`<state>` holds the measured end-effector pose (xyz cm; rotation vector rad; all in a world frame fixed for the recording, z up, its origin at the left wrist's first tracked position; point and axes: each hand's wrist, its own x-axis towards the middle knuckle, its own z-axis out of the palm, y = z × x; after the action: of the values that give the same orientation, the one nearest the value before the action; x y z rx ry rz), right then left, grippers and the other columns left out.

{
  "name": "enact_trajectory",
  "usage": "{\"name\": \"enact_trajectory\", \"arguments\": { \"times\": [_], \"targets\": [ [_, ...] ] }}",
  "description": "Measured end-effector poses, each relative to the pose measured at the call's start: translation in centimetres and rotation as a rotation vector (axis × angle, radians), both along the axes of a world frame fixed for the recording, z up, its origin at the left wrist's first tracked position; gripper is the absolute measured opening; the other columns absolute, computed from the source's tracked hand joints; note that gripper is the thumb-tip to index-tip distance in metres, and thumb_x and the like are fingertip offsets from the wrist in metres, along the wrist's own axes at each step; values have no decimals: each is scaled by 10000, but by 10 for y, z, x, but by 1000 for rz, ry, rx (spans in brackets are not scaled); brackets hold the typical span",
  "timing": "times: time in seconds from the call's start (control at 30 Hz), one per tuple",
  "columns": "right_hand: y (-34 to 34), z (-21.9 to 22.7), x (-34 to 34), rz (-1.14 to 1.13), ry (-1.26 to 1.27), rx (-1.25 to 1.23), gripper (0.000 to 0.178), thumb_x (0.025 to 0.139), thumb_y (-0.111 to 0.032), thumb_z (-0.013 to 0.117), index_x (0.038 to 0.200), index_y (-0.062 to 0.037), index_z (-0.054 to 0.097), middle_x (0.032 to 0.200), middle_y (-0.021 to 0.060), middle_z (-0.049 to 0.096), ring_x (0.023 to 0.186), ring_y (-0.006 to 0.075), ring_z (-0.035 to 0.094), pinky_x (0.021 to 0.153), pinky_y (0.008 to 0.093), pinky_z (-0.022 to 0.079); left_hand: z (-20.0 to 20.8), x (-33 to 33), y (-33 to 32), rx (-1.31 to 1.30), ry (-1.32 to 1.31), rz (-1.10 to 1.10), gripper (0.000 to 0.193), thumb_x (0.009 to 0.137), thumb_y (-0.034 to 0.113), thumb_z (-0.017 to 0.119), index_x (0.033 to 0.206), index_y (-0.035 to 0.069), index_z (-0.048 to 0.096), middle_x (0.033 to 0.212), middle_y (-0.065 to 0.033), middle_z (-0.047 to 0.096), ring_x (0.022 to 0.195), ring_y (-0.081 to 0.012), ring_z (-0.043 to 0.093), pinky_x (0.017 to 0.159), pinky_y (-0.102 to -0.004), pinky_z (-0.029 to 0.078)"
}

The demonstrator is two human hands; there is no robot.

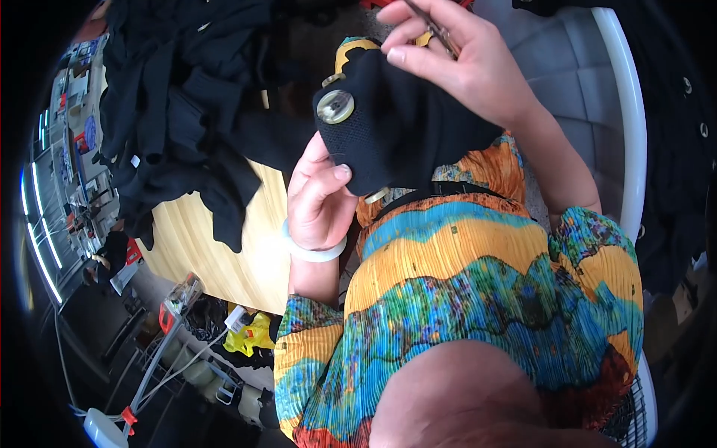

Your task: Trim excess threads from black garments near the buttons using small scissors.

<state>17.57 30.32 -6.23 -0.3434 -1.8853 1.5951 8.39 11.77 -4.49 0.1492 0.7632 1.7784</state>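
A piece of black knit garment (pixel 403 119) hangs across my lap between my two hands. A large round grey-and-cream button (pixel 335 107) sits on its left edge, and two other buttons show edge-on above and below it. My left hand (pixel 321 190) pinches the garment's edge under the large button, thumb on top and fingers behind. At the garment's upper right, my right hand (pixel 467 63) is closed around small dark metal scissors (pixel 435 30). Their tips run toward the top of the view, and part of them is hidden by my fingers.
A heap of black garments (pixel 187 97) covers much of the light wooden table (pixel 194 231) on the left. To my right stands a large grey tub with a white rim (pixel 631 112). A yellow plastic bag (pixel 250 336) and a lamp arm (pixel 153 366) are at lower left.
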Motion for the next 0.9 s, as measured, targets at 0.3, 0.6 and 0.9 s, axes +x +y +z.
{"name": "enact_trajectory", "arguments": {
  "times": [0.3,0.6,0.9],
  "targets": [
    [-28,4,4,331,-93,-229,309,798,-33,556,1091,6,466,834,22,552,821,61,518,741,184,411,2,5,5,-183,472,106,388,782,-29,521,1157,-27,423,1052,-104,550,953,-164,535,874,-282,403],
    [-30,5,-8,268,119,-261,298,731,58,517,1026,33,479,940,56,550,836,93,555,766,201,438,1,-3,-1,-281,329,142,367,868,180,416,1191,6,410,1147,-112,508,1055,-224,498,911,-351,386],
    [-47,-6,-18,198,22,39,330,711,-27,606,1019,-2,491,932,103,574,872,199,575,752,278,465,-22,-11,-12,-50,-24,67,351,877,174,379,1182,4,416,1143,-119,507,1061,-220,492,920,-369,382]
  ]
}}
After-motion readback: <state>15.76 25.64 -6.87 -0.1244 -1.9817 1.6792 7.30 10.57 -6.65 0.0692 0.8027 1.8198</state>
